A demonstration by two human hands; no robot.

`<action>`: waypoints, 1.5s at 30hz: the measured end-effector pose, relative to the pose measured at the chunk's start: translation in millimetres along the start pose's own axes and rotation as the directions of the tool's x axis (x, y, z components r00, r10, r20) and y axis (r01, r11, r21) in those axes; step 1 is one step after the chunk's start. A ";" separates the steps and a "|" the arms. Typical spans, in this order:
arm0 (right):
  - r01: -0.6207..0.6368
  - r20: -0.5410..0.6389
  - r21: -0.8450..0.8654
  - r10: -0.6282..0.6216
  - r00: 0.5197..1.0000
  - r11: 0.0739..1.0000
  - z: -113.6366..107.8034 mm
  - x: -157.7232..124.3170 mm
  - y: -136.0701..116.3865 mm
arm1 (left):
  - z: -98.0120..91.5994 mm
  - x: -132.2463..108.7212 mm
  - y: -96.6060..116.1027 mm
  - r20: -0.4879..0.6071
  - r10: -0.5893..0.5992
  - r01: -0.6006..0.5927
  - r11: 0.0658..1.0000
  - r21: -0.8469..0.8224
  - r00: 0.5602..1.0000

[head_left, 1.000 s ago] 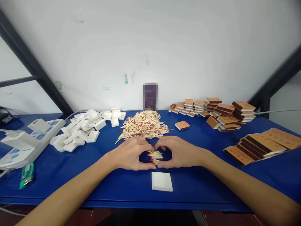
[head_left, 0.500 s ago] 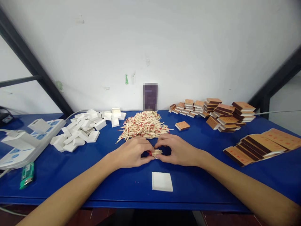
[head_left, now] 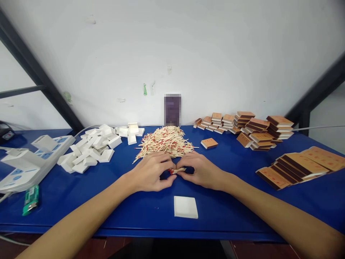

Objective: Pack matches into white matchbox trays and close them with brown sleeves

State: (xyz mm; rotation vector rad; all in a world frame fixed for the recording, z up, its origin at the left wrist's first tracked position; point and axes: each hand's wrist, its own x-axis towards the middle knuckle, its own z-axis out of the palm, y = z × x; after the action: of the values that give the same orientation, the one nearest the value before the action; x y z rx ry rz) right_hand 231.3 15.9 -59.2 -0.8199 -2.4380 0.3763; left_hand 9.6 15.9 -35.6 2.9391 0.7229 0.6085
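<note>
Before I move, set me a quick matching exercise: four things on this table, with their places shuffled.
Things
1. small bundle of matches
2. lone white tray
3. power strip
4. large match pile

Places
A. at the left side of the blue table
B. beyond both hands, towards the wall
C. between the left hand and the right hand, at their fingers
D. nearer the table's front edge than both hands

Right pairs: 1-C, 2-D, 3-A, 4-B
</note>
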 end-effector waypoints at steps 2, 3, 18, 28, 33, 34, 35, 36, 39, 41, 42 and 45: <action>0.011 -0.002 -0.002 -0.011 1.000 1.000 -0.3 0.2 0.3 | -3.6 -0.3 6.1 0.027 0.066 -0.066 0.998 0.007 0.997; 0.014 -0.007 -0.001 -0.014 1.000 1.000 -0.6 0.3 0.4 | -4.6 -0.4 9.3 0.053 0.100 -0.100 0.995 -0.012 0.994; -0.001 -0.121 0.051 0.007 0.993 0.999 5.6 -2.1 6.3 | -0.1 -1.1 21.8 0.230 0.112 -0.130 0.989 0.064 0.967; -0.092 -0.123 0.127 0.108 0.987 0.988 0.6 -1.6 -0.5 | -8.8 -1.2 -7.7 0.135 -0.158 0.160 0.987 -0.010 0.978; -0.105 -0.131 0.177 0.129 0.983 0.979 -10.6 -2.4 -12.0 | -3.3 -1.9 -14.3 0.054 -0.203 0.202 0.979 0.021 0.978; -0.112 -0.115 0.184 0.134 0.984 0.977 -12.9 -3.1 -15.8 | -2.3 -1.7 -14.2 0.058 -0.193 0.192 0.981 0.023 0.979; -0.117 -0.095 0.191 0.137 0.986 0.975 -15.0 -4.0 -20.0 | -1.4 -1.3 -13.6 0.069 -0.180 0.178 0.984 0.031 0.981; -0.122 -0.072 0.198 0.139 0.988 0.973 -16.7 -5.0 -24.5 | -0.6 -0.9 -12.6 0.083 -0.166 0.163 0.986 0.044 0.983; -0.105 0.032 0.214 0.100 0.994 0.971 -20.1 -8.5 -37.2 | 1.4 0.7 -8.5 0.115 -0.130 0.122 0.990 0.068 0.985; -0.079 0.107 0.216 0.057 0.993 0.973 -21.3 -10.7 -43.6 | 3.2 1.4 -6.3 0.117 -0.113 0.107 0.993 0.056 0.987; -0.070 0.139 0.212 0.041 0.989 0.975 -21.5 -11.7 -45.8 | 4.4 1.6 -5.7 0.115 -0.108 0.104 0.994 0.044 0.987; -0.072 0.211 0.162 0.036 0.977 0.984 -20.8 -13.6 -48.9 | 9.0 2.1 -6.2 0.102 -0.097 0.097 0.995 0.011 0.990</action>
State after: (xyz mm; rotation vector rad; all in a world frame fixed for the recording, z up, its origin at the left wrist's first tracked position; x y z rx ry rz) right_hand 229.1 -28.7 -27.3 -0.8092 -2.5334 0.7118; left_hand 12.1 22.7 -44.1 2.8949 0.8521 0.4445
